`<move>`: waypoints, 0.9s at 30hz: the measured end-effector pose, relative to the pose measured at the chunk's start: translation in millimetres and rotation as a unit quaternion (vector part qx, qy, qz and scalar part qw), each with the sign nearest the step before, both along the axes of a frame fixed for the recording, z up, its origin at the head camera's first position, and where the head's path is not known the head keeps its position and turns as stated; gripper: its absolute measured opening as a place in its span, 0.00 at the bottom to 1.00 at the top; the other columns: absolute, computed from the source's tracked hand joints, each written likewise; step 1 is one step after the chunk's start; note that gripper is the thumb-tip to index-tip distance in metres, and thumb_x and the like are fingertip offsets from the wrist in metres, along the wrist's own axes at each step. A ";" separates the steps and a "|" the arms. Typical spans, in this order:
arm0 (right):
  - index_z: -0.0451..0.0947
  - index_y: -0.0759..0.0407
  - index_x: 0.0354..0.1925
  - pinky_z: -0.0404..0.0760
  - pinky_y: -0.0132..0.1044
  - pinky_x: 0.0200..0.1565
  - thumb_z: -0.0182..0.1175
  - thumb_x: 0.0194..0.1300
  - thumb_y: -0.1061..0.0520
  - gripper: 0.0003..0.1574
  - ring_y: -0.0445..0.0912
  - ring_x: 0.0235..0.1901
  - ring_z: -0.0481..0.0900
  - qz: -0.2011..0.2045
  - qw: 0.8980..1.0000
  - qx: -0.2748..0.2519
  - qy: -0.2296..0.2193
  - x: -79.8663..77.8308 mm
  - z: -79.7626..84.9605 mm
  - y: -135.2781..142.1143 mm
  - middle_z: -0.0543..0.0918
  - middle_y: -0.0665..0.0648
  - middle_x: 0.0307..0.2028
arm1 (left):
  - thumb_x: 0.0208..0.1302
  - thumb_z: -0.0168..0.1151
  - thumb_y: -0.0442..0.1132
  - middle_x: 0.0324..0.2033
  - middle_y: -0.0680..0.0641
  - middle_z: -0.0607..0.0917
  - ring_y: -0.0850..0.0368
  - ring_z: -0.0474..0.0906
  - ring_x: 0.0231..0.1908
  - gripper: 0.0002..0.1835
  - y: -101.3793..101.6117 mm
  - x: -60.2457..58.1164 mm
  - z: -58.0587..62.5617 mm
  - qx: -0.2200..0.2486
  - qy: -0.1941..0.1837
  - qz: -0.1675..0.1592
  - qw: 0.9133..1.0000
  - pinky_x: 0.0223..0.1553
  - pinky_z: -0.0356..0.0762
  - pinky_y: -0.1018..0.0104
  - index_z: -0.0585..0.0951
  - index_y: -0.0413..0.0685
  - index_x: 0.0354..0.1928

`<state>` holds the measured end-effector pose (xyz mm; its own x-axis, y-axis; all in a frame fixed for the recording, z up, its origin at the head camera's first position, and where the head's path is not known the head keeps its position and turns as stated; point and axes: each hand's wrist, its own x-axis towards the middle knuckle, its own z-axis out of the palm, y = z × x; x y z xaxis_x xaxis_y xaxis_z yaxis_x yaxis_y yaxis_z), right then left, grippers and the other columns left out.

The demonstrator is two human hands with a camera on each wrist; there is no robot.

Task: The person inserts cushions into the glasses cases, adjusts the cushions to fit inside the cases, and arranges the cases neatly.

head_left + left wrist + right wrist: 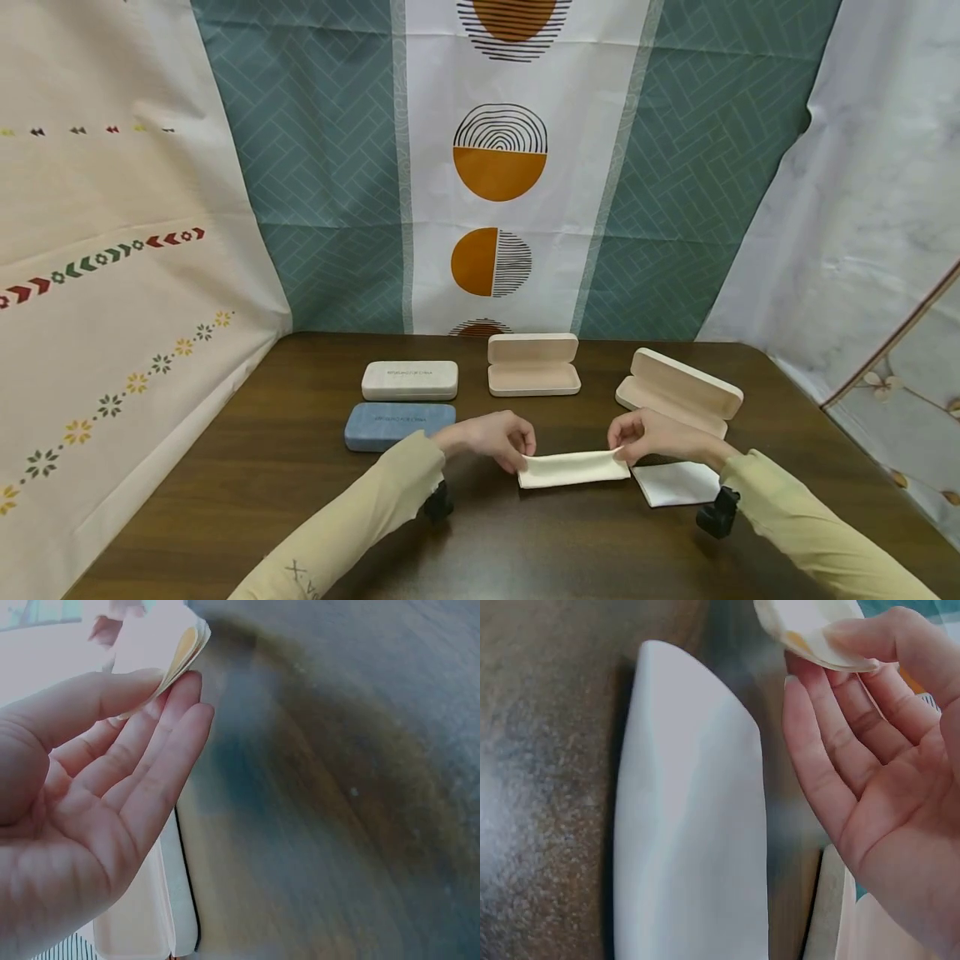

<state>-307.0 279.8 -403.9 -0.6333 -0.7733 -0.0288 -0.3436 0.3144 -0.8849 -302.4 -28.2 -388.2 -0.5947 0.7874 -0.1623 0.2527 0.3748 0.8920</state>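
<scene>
A cream cloth (574, 470), folded into a narrow strip, is stretched between both hands over the table. My left hand (497, 439) pinches its left end between thumb and fingers; in the left wrist view the cloth's layered edge (184, 656) shows at the fingertips. At the other end, my right hand (660, 437) pinches the cloth the same way, the folds visible in the right wrist view. A second folded cloth, white (678, 483), lies flat below the right hand and wrist. Behind the right hand stands an opened glasses case (678, 392), partly hidden by the hand.
Another opened glasses case (534, 367) stands at the back middle. A closed white case (409, 380) and a closed blue case (390, 423) lie at the left, the blue one close to the left forearm. Patterned cloth hangs behind the brown table (225, 500).
</scene>
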 end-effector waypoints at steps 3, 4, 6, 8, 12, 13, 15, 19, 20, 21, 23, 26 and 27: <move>0.74 0.66 0.35 0.77 0.40 0.31 0.58 0.59 0.65 0.05 0.44 0.27 0.74 -0.015 0.999 -0.026 -0.020 -1.1 -0.4 1.6 0.77 0.58 0.28 | 0.51 0.61 0.20 0.21 0.47 0.77 0.58 0.75 0.23 0.07 -2.3 -2.9 0.5 0.017 -0.006 0.019 1.000 0.27 0.78 0.63 0.74 0.34 0.29; 0.73 0.67 0.35 0.77 0.40 0.32 0.58 0.59 0.65 0.05 0.44 0.28 0.75 -0.022 0.999 -0.031 -0.023 -1.4 -0.8 2.1 0.77 0.58 0.29 | 0.51 0.61 0.20 0.22 0.47 0.77 0.57 0.75 0.22 0.07 -3.2 -3.8 0.8 0.021 -0.007 0.026 0.999 0.27 0.78 0.62 0.74 0.34 0.30; 0.73 0.67 0.36 0.78 0.42 0.34 0.57 0.59 0.66 0.05 0.45 0.29 0.75 -0.045 0.998 -0.040 -0.024 -2.6 -1.9 3.2 0.77 0.59 0.30 | 0.51 0.61 0.20 0.22 0.46 0.77 0.56 0.76 0.23 0.07 -5.5 -5.3 2.1 0.035 -0.012 0.041 0.998 0.28 0.78 0.61 0.74 0.33 0.31; 0.74 0.67 0.37 0.77 0.43 0.35 0.58 0.60 0.64 0.06 0.46 0.30 0.75 -0.076 0.996 -0.043 -0.015 -4.1 -2.7 3.9 0.77 0.60 0.30 | 0.52 0.60 0.20 0.23 0.46 0.77 0.55 0.77 0.25 0.07 -7.9 -7.7 2.5 0.054 -0.015 0.059 0.997 0.29 0.78 0.59 0.74 0.33 0.31; 0.75 0.65 0.38 0.76 0.47 0.37 0.60 0.60 0.60 0.09 0.48 0.30 0.75 -0.147 0.987 -0.057 0.003 -7.5 -3.0 1.6 0.77 0.61 0.31 | 0.53 0.60 0.22 0.25 0.45 0.77 0.53 0.78 0.27 0.06 -13.6 -13.4 0.4 0.100 -0.011 0.097 0.990 0.31 0.78 0.57 0.74 0.34 0.32; 0.75 0.65 0.38 0.76 0.47 0.37 0.60 0.60 0.59 0.10 0.48 0.30 0.75 -0.162 0.985 -0.065 0.003 -7.9 -2.5 0.6 0.77 0.61 0.32 | 0.53 0.60 0.22 0.24 0.45 0.77 0.53 0.78 0.27 0.05 -13.6 -15.0 -0.4 0.109 -0.009 0.111 0.988 0.31 0.78 0.57 0.74 0.33 0.31; 0.74 0.68 0.39 0.76 0.46 0.37 0.60 0.59 0.60 0.12 0.48 0.30 0.75 -0.186 0.979 -0.087 -0.004 -8.4 -1.0 -2.5 0.77 0.62 0.33 | 0.53 0.60 0.23 0.24 0.46 0.77 0.54 0.77 0.26 0.05 -13.8 -17.7 -2.2 0.125 -0.006 0.136 0.983 0.31 0.78 0.57 0.75 0.32 0.32; 0.71 0.72 0.41 0.78 0.42 0.37 0.61 0.58 0.63 0.15 0.46 0.31 0.76 -0.218 0.967 -0.133 -0.021 -12.2 -1.6 -9.5 0.77 0.61 0.34 | 0.52 0.61 0.23 0.25 0.47 0.78 0.56 0.77 0.27 0.06 -14.4 -22.1 -4.8 0.151 0.000 0.181 0.972 0.32 0.78 0.57 0.75 0.30 0.33; 0.71 0.71 0.41 0.78 0.41 0.37 0.62 0.57 0.63 0.16 0.46 0.31 0.76 -0.228 0.963 -0.144 -0.022 -13.9 -2.7 -10.6 0.77 0.61 0.34 | 0.52 0.61 0.23 0.25 0.46 0.78 0.55 0.77 0.28 0.06 -14.9 -23.1 -5.1 0.157 0.003 0.188 0.969 0.33 0.78 0.57 0.76 0.30 0.33; 0.71 0.70 0.40 0.78 0.41 0.37 0.63 0.56 0.63 0.15 0.46 0.31 0.77 -0.235 0.959 -0.155 -0.020 -16.4 -4.9 -10.9 0.77 0.60 0.34 | 0.53 0.61 0.24 0.26 0.46 0.78 0.55 0.77 0.28 0.06 -15.3 -24.2 -5.4 0.162 0.007 0.197 0.967 0.33 0.78 0.56 0.76 0.30 0.34; 0.70 0.67 0.38 0.78 0.42 0.36 0.64 0.54 0.62 0.15 0.46 0.32 0.78 -0.249 0.951 -0.181 -0.007 -24.8 -12.8 -10.1 0.78 0.59 0.34 | 0.53 0.61 0.24 0.27 0.45 0.78 0.54 0.77 0.29 0.06 -15.4 -26.0 -5.6 0.173 0.014 0.222 0.959 0.34 0.77 0.55 0.76 0.31 0.35; 0.71 0.63 0.34 0.78 0.42 0.36 0.69 0.50 0.56 0.19 0.46 0.32 0.79 -0.281 0.935 -0.215 0.015 -44.0 -29.3 -7.1 0.79 0.58 0.33 | 0.54 0.61 0.25 0.28 0.44 0.77 0.53 0.77 0.28 0.06 -14.6 -29.7 -6.4 0.197 0.008 0.271 0.942 0.36 0.76 0.53 0.76 0.31 0.35; 0.72 0.63 0.33 0.78 0.41 0.36 0.70 0.49 0.54 0.20 0.46 0.33 0.79 -0.292 0.929 -0.225 0.024 -52.0 -35.5 -6.0 0.79 0.58 0.33 | 0.54 0.61 0.25 0.28 0.44 0.77 0.53 0.77 0.28 0.07 -14.0 -30.9 -6.6 0.210 0.004 0.288 0.934 0.37 0.76 0.52 0.76 0.31 0.36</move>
<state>-359.0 273.8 -439.4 -0.9409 -0.2247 0.2534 -0.2733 0.0617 -0.9600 -333.3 -42.2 -394.8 -0.9395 0.3293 0.0944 0.1234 0.0684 0.9900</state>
